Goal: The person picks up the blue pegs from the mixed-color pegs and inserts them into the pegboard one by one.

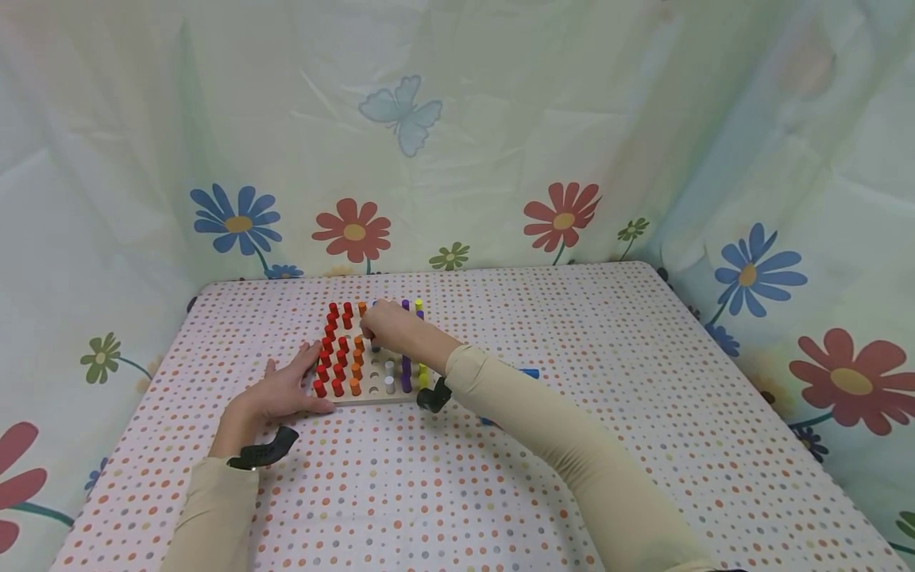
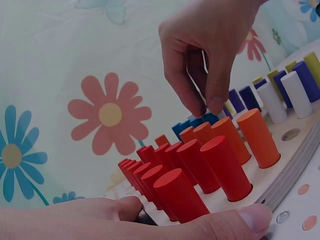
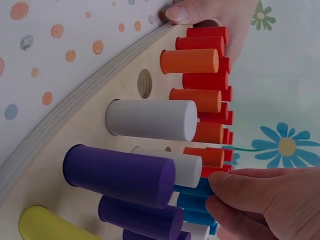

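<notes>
A wooden pegboard [image 1: 368, 400] holds upright cylinder pegs in colour columns: red [image 1: 319, 388], orange [image 1: 355, 387], blue [image 2: 209, 118], white [image 1: 389, 385], purple [image 1: 407, 385] and yellow [image 1: 423, 375]. My right hand [image 1: 393, 324] is over the blue column, thumb and fingertips pinching the top of a blue peg [image 3: 199, 186]. Whether that peg sits fully in its hole is hidden. At the board's near left corner, my left hand [image 1: 286, 391] rests with its thumb along the front edge and its fingers extended along the left side.
Round holes [image 3: 144, 83] show in the board near its front, between the orange and white pegs. To the right, partly behind the right sleeve [image 1: 543, 429], a blue piece [image 1: 530, 372] lies on the dotted tablecloth [image 1: 400, 492]. A flowered curtain [image 1: 472, 159] hangs behind the table.
</notes>
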`<state>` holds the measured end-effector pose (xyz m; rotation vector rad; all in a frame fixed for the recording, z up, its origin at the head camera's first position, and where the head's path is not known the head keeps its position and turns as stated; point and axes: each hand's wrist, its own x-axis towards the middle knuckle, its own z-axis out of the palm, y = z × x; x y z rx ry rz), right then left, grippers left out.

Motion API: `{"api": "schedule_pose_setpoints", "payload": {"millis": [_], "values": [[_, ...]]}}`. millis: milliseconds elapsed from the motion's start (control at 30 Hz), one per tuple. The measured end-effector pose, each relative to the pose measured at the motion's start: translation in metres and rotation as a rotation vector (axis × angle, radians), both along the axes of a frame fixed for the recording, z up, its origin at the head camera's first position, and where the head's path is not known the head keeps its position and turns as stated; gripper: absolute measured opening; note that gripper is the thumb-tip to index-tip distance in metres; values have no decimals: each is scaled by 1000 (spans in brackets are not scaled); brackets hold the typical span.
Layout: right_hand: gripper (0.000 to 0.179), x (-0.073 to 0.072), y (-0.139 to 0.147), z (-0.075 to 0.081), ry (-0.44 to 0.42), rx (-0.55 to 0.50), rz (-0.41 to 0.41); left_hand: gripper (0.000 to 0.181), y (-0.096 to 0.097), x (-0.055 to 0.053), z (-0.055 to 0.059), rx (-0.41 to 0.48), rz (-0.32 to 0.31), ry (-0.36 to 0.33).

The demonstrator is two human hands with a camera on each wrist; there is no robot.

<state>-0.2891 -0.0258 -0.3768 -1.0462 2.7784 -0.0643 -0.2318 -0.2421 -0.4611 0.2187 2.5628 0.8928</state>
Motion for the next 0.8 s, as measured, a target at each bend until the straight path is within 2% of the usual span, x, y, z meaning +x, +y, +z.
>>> {"api": "schedule_pose_setpoints", "payload": {"millis": [200, 333, 433, 600, 800], "values": [[14, 1, 7, 6, 15, -34, -11, 124, 0, 0, -2, 5, 1, 0], [14, 8, 26, 14, 26, -97, -38, 123, 3, 2, -3, -5, 8, -3], [14, 18, 55, 17, 70, -166, -97, 124, 5, 2, -3, -7, 3, -13], [14, 33, 114, 16, 147, -246, -228, 122, 5, 2, 0, -11, -14, 9], [19, 38, 159, 6, 29, -195, -412, 122, 0, 0, 2, 7, -25, 20]]}}
